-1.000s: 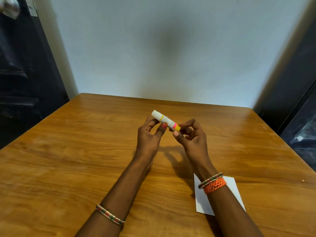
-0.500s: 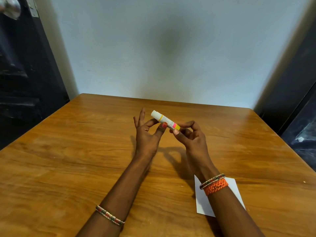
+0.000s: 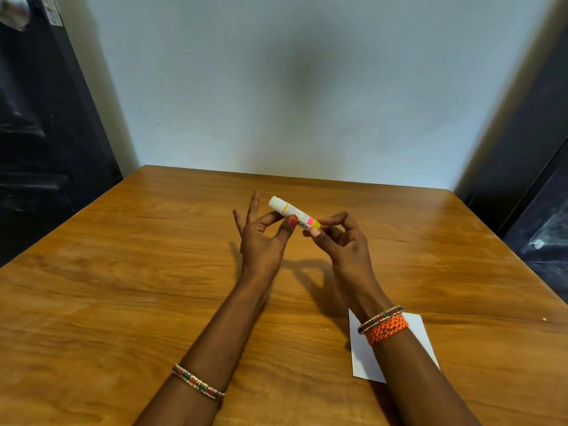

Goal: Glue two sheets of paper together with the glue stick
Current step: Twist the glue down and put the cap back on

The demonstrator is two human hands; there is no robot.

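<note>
A white glue stick [image 3: 290, 213] with yellow bands and a pink label is held in the air above the middle of the wooden table [image 3: 123, 287]. My left hand [image 3: 262, 241] pinches its barrel between thumb and forefinger, the other fingers spread upward. My right hand [image 3: 344, 241] grips the yellow bottom end with thumb and fingertips. The cap end points up and to the left. White paper [image 3: 361, 358] lies flat on the table near the front right, partly hidden under my right forearm.
A pale wall rises behind the table's far edge. A dark door with a metal knob [image 3: 13, 10] stands at the left, and dark furniture [image 3: 538, 179] at the right.
My left hand's outer fingers have spread open and lifted away from the glue stick. The stick stays in nearly the same place between both hands.
</note>
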